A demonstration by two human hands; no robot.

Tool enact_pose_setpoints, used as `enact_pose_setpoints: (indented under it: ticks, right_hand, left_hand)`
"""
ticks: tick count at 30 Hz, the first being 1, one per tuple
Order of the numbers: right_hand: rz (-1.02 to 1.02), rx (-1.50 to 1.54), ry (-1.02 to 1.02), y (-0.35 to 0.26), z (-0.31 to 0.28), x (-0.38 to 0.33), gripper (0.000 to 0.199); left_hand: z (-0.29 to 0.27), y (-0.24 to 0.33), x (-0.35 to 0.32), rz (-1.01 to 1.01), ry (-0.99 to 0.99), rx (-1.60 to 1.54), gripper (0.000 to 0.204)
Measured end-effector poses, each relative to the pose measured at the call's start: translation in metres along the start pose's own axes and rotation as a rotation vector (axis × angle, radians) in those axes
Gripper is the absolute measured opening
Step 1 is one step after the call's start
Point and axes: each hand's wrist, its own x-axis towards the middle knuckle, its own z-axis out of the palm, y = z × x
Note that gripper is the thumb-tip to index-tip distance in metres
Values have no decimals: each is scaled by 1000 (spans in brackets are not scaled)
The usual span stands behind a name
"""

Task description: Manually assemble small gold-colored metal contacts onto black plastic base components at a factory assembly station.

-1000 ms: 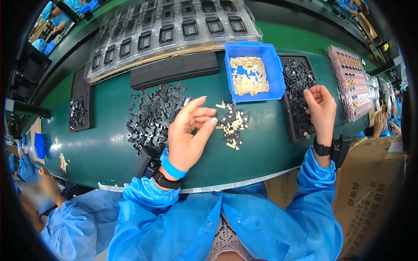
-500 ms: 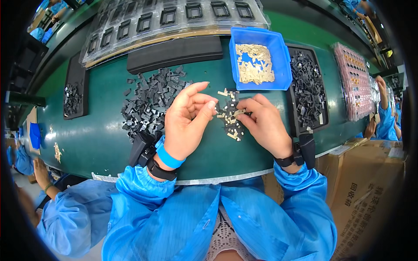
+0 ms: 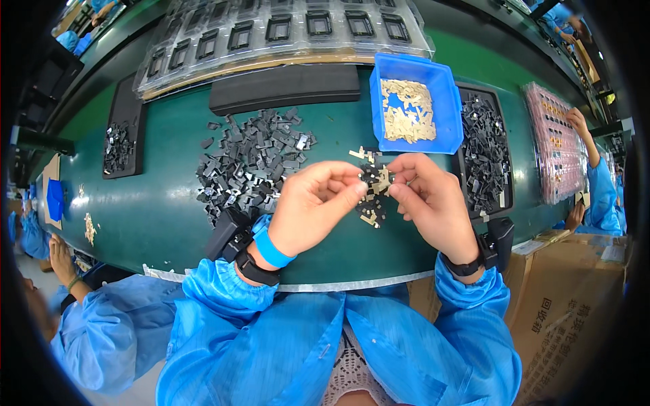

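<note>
Green table, curved by the lens, carrying all that follows; on its far side we list clear blister trays of black frames, with a long black foam strip just in front of them; at right a black tray heaped with dark parts, and beyond it a pink tray where another person's hand works; a blue bin holding pale gold stamped pieces; a loose heap of black plastic parts left of centre, with a smaller black tray well apart at far left; a small scatter of gold and black pieces on the table under our hands; then our left hand and right hand, raised just above that scatter and meeting over one small assembly, a black part with a gold clip against it; both grips are closed on it, thumb and fingertips of each hand pinching opposite sides. We judge the piece very light and rigid in its plastic body, the thin metal clip easily bent and likely sharp-edged, the whole too small for anything but a fingertip pinch; best taken by the plastic edges, leaving the clip free.
</note>
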Motion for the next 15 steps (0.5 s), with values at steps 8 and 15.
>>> enact_pose_setpoints:
  ticks: [8,15]
  right_hand:
    - [-98,108,-82,-13,14,19,17]
    - [-443,-171,139,2,28,22,6]
  left_hand:
    - [-2,10,1,57,-27,-44,11]
    - [-2,9,2,153,63,175,7]
